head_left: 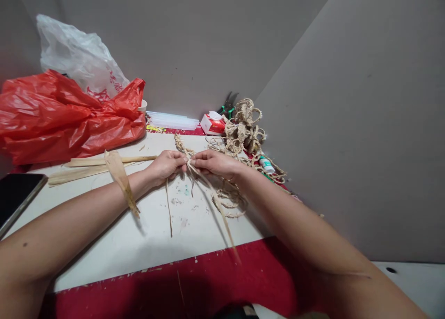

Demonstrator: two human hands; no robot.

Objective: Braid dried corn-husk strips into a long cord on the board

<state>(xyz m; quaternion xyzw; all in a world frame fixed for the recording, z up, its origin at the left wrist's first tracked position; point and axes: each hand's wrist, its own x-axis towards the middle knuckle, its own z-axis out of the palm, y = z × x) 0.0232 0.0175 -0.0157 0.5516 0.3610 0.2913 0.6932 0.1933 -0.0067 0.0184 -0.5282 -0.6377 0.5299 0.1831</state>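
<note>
Over the middle of the white board, my left hand (168, 166) and my right hand (216, 164) meet fingertip to fingertip, both pinching a braid of dry straw-coloured strips. The finished-looking braided part (180, 144) lies beyond my fingers, pointing away from me. Loose strips (219, 208) fan out from the pinch toward me, the longest reaching over the board's front edge. A wide dry husk strip (120, 177) drapes across my left forearm. More flat strips (78, 174) lie on the board left of my left hand. The exact grip between my fingertips is partly hidden.
A red plastic bag (69, 119) and a white plastic bag (78, 54) sit at the back left, near a phone (19, 194). Clear sticks (172, 120), a tissue pack (212, 123), pruning shears (227, 106), coiled braided cord (239, 131) and a small bottle (266, 164) line the back and right.
</note>
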